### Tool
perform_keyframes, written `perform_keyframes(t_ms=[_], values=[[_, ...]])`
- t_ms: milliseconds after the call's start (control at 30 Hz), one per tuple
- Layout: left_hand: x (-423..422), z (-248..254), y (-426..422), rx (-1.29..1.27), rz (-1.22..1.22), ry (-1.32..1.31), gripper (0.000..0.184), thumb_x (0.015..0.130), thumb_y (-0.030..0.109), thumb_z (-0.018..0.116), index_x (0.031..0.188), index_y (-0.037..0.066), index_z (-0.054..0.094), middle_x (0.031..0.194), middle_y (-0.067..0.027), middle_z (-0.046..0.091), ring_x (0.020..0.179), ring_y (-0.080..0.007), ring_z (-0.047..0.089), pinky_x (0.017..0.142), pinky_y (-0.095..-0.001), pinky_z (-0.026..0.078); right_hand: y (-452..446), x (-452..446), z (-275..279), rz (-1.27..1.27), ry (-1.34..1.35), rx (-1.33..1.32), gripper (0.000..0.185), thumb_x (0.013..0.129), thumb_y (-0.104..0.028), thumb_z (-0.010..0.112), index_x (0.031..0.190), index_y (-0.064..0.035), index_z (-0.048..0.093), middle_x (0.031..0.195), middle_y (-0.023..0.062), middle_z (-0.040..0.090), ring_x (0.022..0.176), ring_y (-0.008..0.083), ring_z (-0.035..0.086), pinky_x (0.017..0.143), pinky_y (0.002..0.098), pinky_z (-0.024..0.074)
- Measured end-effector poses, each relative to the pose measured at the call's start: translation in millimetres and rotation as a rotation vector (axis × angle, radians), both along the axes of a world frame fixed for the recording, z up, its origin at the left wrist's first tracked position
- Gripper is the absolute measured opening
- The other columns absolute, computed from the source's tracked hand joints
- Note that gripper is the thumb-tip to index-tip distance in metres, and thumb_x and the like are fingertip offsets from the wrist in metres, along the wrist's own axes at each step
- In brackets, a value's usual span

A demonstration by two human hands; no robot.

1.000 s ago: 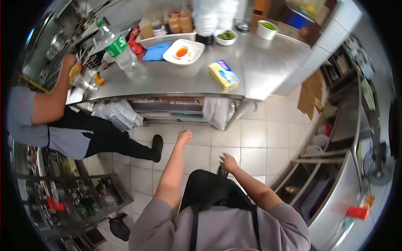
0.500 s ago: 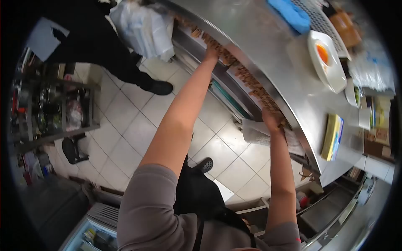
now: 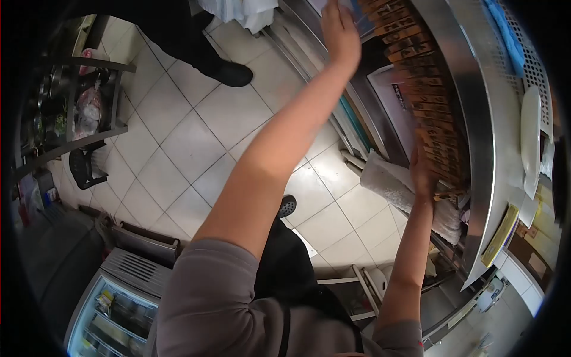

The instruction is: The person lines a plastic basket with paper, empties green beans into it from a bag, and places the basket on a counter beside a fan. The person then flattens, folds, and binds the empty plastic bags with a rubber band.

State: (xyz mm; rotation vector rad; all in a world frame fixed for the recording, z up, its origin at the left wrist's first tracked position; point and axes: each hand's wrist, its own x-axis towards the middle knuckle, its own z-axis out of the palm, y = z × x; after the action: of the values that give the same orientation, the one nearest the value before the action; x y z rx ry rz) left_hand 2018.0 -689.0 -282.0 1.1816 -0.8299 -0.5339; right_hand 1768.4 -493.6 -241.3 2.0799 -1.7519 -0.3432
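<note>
My left hand (image 3: 342, 35) is at the top centre, beside the shelf under the steel counter, fingers stretched out and together, nothing seen in it. My right hand (image 3: 421, 169) reaches in under the counter edge, against a row of brown pieces with dark markings (image 3: 428, 95). Its fingers are dim and partly hidden, so their grip is unclear. White packages (image 3: 392, 95) with a dark label lie beside the brown row. A rolled whitish towel (image 3: 389, 184) is next to my right wrist.
The steel counter (image 3: 461, 53) carries a white dish (image 3: 531, 131), a blue cloth (image 3: 505, 41) and a yellow pack (image 3: 501, 235). A co-worker's dark shoe (image 3: 233, 74) is on the tiled floor. A rack (image 3: 74, 140) stands left, a glass-topped fridge (image 3: 113, 315) lower left.
My view has moved closer to the under-counter shelf. My left hand has come away from the brown row, while my right hand remains at its near end. More of the row and the white packages shows.
</note>
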Motion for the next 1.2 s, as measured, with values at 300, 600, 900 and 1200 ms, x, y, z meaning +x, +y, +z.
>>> perform_keyframes(t_ms=[300,600,900,1200], values=[[-107,-55,-19,0.084,-0.395,-0.044,0.032,0.072,0.008,0.061,0.103,0.002,0.054,0.095,-0.0152,0.057,0.085,-0.0325,0.056,0.075,-0.0344,0.046,0,17,-7,-0.064,-0.42,0.102,0.038,0.087,-0.009,0.044,0.125,-0.0104,0.044,0.122,0.0135,0.049,0.113,0.027,0.046,0.092,0.0318,0.0364],[-110,-66,-61,0.17,-0.528,-0.058,0.03,0.079,0.014,0.052,0.107,0.002,0.052,0.103,-0.0148,0.056,0.09,-0.0307,0.056,0.076,-0.0361,0.045,8,46,7,0.035,-0.587,-0.172,0.018,0.08,-0.012,0.056,0.096,-0.0059,0.061,0.089,0.015,0.061,0.08,0.03,0.06,0.072,0.0361,0.0464],[-7,-18,30,0.529,-0.817,-0.741,0.03,0.087,0.019,0.044,0.111,0.002,0.049,0.11,-0.0144,0.055,0.094,-0.0288,0.055,0.077,-0.0378,0.045,-39,149,27,0.333,-0.941,0.025,0.024,0.075,-0.001,0.052,0.098,0.0014,0.057,0.101,0.015,0.056,0.093,0.0323,0.054,0.077,0.0378,0.0456],[30,1,90,0.457,-0.606,-0.515,0.016,0.076,0.009,0.053,0.087,-0.002,0.058,0.084,-0.0159,0.061,0.08,-0.0285,0.06,0.064,-0.0329,0.044,-95,195,25,-0.216,-1.228,0.1,0.03,0.075,-0.016,0.055,0.095,0.0067,0.053,0.086,0.0282,0.057,0.082,0.039,0.056,0.076,0.0418,0.0464]])
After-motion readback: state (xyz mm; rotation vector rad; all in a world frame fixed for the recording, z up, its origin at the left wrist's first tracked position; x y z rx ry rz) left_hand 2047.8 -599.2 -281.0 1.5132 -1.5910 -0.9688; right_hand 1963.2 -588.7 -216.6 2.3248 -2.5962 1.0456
